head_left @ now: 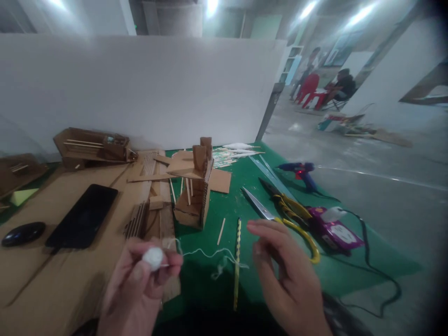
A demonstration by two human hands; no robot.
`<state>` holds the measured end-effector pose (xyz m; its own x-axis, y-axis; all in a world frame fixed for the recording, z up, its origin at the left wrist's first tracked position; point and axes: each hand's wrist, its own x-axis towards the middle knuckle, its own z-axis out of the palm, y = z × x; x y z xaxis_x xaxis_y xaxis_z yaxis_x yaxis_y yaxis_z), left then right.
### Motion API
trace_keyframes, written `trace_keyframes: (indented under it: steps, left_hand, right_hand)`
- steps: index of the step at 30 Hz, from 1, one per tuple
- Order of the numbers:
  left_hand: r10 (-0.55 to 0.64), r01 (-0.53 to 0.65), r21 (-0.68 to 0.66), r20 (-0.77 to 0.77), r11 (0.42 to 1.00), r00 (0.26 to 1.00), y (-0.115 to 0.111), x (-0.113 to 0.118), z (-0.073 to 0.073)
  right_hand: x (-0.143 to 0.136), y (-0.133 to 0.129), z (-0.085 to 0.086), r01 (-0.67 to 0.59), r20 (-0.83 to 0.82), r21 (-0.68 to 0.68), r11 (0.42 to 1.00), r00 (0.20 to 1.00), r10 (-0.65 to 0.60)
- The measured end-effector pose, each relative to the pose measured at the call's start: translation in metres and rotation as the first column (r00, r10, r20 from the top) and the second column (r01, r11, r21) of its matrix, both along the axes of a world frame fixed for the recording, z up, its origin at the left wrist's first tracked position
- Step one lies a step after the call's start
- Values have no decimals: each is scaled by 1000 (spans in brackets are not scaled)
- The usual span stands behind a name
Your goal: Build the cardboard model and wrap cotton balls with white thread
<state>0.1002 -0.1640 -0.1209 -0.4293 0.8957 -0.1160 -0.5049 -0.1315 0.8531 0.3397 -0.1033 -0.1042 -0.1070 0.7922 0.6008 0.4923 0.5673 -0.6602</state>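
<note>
A small white ball of thread (153, 258) is pinched between the thumb and fingers of my left hand (135, 284), held above the cardboard's edge. From it a loose strand of white thread (210, 255) trails right across the green table. The strand crosses a yellow patterned pencil (237, 261), and a small tangle of thread lies just left of the pencil. My right hand (285, 275) hovers right of the pencil with its fingers stretched and thumb apart, holding nothing. Beyond the pencil lies a short wooden stick (221, 231).
A cardboard model with sticks (192, 200) stands ahead. Scissors (257, 203), pliers (290, 200), a glue gun (301, 172) and a purple power adapter box (334, 228) with a cable lie right. A phone (82, 217) and a mouse (24, 233) rest left on cardboard. People are far off right.
</note>
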Motion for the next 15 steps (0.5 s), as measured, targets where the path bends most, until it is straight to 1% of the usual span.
trace_keyframes:
  steps: [1, 2, 3, 4, 6, 7, 8, 9, 11, 13, 15]
  left_hand:
    - [-73, 72, 25, 8, 997, 997, 3, 10, 5]
    - [-116, 115, 50, 15, 992, 993, 5, 18, 9]
    - [-129, 127, 51, 30, 991, 991, 7, 25, 13]
    - [-113, 111, 40, 47, 993, 993, 7, 31, 16]
    - [-96, 96, 5, 73, 995, 993, 9, 39, 20]
    - [-97, 98, -11, 82, 995, 992, 9, 41, 21]
    - [-110, 112, -21, 89, 993, 990, 9, 43, 22]
    - [-124, 127, -29, 95, 991, 988, 10, 45, 22]
    - [-145, 150, -42, 105, 988, 984, 10, 47, 21]
    - [-139, 146, -66, 106, 987, 985, 10, 47, 20]
    - [-107, 119, -109, 105, 987, 989, 10, 47, 19]
  right_hand:
    - [-6, -1, 3, 50, -25, 64, 997, 999, -48]
    - [-10, -1, 6, 79, -53, 103, 992, 996, -74]
    - [-11, 1, 8, 87, -85, 125, 988, 993, -77]
    - [-10, 3, 11, 74, -110, 126, 989, 992, -60]
    - [-7, 7, 15, -22, -134, 54, 998, 991, 30]
    - [-6, 7, 18, -96, -127, -19, 995, 988, 93]
    - [-7, 6, 19, -176, -112, -109, 978, 980, 164]
    - [-10, 4, 21, -260, -96, -207, 943, 965, 245]
    - [-19, 0, 22, -403, -88, -369, 838, 912, 400]
    - [-31, -4, 22, -511, -127, -464, 723, 847, 517]
    - [-40, -4, 20, -594, -204, -532, 603, 782, 589]
